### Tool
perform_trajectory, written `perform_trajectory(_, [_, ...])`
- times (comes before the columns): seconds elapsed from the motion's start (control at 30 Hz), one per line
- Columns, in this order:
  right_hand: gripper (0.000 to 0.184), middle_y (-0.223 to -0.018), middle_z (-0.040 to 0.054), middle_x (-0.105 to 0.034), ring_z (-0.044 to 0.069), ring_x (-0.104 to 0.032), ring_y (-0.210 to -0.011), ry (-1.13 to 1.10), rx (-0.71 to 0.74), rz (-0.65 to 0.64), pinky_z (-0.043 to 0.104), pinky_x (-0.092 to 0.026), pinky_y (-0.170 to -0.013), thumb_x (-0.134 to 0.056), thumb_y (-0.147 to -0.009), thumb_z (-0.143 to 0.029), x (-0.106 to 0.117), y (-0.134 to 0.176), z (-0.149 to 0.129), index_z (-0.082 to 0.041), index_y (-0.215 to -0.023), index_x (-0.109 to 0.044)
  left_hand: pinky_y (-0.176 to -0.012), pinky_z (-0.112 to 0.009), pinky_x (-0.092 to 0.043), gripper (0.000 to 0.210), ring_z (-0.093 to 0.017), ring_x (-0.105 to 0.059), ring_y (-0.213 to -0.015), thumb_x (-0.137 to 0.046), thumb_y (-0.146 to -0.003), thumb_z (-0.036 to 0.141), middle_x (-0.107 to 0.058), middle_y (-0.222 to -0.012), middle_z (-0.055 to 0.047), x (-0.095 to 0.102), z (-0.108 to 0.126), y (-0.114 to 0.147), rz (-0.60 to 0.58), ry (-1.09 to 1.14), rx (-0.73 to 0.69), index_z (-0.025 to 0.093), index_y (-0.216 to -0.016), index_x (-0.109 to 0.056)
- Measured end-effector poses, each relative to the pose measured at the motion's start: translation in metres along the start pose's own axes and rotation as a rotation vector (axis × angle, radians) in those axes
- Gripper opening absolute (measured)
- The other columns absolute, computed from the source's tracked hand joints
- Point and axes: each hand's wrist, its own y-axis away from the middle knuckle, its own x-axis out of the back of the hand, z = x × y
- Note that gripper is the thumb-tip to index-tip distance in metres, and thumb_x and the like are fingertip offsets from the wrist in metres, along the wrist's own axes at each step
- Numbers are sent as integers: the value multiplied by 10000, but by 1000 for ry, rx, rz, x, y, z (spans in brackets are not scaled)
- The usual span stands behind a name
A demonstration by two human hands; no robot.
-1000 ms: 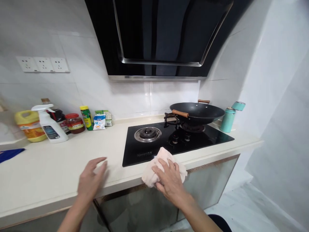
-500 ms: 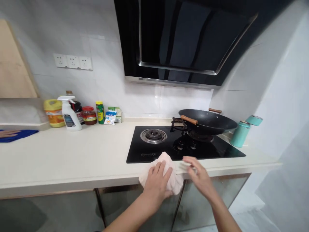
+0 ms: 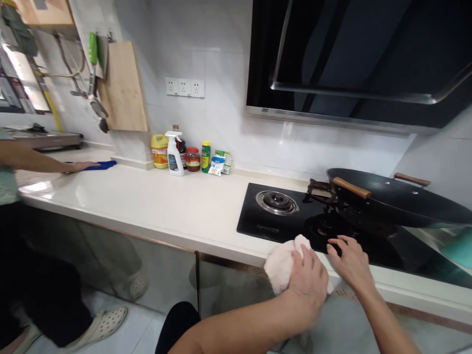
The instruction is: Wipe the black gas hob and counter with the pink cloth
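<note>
My left hand is closed around a pale pink cloth at the front edge of the counter. Part of the cloth hangs over the edge, and some of it is hidden under my fingers. To the right, my right hand is over the front rim of the black gas stove. Its fingers are bent but apart, with nothing in them. A burner lies beyond the cloth. On the right burner stands a black wok with wooden handles.
A co-worker's hand rests on a blue cloth at the counter's far left. Against the wall stand a white spray bottle, a yellow jug, jars and packets. The range hood hangs above. A teal container is at the right.
The view has swung left, bringing the co-worker's arm and legs into sight. My left hand still grips the cloth at the counter edge. My right hand has come in over the stove's front rim.
</note>
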Motion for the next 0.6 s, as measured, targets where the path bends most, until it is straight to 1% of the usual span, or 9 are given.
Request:
perform_trajectory(0.07, [439,-1295,113,-577,318,-559,-1189,5,-15,-21,509,-471,-941,-383,-934,-486,-1,0,4,-246,-1069,-724,-970,-612,-385,323,-442,-457,-1310,-538,-939,298,-626,-1302,-171,-4,2,3,82,-45,-39,167,-1161,-733])
perform_trajectory(0.13, [447,-1277,105,-584,311,-574,-1165,4,-31,-38,500,-478,-929,-371,-930,-486,-3,-1,7,-253,-1068,-726,-950,-554,-405,316,-393,-497,-1275,-506,-966,304,-628,-1305,-147,-4,-8,8,180,-43,-101,187,-1169,-718])
perform_trajectory(0.2, [455,-1272,102,-586,309,-577,-1159,2,-39,-50,496,-479,-927,-363,-928,-485,-5,-1,10,-256,-1082,-724,-926,-499,-419,311,-351,-514,-1262,-497,-984,332,-605,-1365,-113,-4,-24,15,269,-11,-154,247,-1218,-684])
perform_trajectory(0.27, [458,-1269,102,-591,310,-574,-1165,-1,-41,-60,493,-478,-930,-364,-924,-484,-7,-1,12,-258,-1100,-722,-925,-470,-420,337,-336,-498,-1297,-515,-984,366,-562,-1445,-86,-7,-39,23,329,14,-157,323,-1297,-630])
perform_trajectory(0.33, [461,-1259,100,-598,312,-572,-1166,-8,-49,-67,490,-479,-932,-370,-918,-488,-9,-2,13,-261,-1109,-722,-953,-459,-414,398,-329,-460,-1354,-527,-982,395,-514,-1509,-73,-13,-52,33,352,3,-134,370,-1378,-565])
perform_trajectory(0.4, [470,-1241,97,-609,314,-577,-1149,-18,-60,-75,488,-484,-929,-372,-912,-503,-11,-2,14,-262,-1104,-727,-985,-445,-408,442,-314,-442,-1380,-533,-982,410,-474,-1549,-70,-21,-65,45,355,-36,-131,368,-1422,-527])
perform_trajectory(0.47, [481,-1230,96,-616,314,-581,-1136,-31,-68,-78,488,-486,-930,-370,-909,-517,-12,-3,14,-261,-1092,-733,-1019,-423,-396,442,-287,-454,-1372,-552,-979,401,-453,-1570,-64,-25,-83,60,357,-79,-136,344,-1416,-534])
perform_trajectory(0.53, [487,-1232,98,-620,317,-580,-1135,-41,-73,-82,494,-485,-932,-368,-910,-522,-13,-3,15,-261,-1088,-738,-1072,-412,-361,414,-265,-459,-1372,-575,-973,379,-469,-1560,-58,-23,-108,78,369,-103,-131,319,-1383,-562])
perform_trajectory(0.6, [493,-1236,103,-623,321,-578,-1139,-50,-72,-87,500,-484,-932,-365,-915,-519,-12,-2,14,-259,-1102,-739,-1136,-413,-300,382,-255,-445,-1395,-589,-968,363,-543,-1501,-54,-13,-140,97,370,-93,-119,310,-1346,-588])
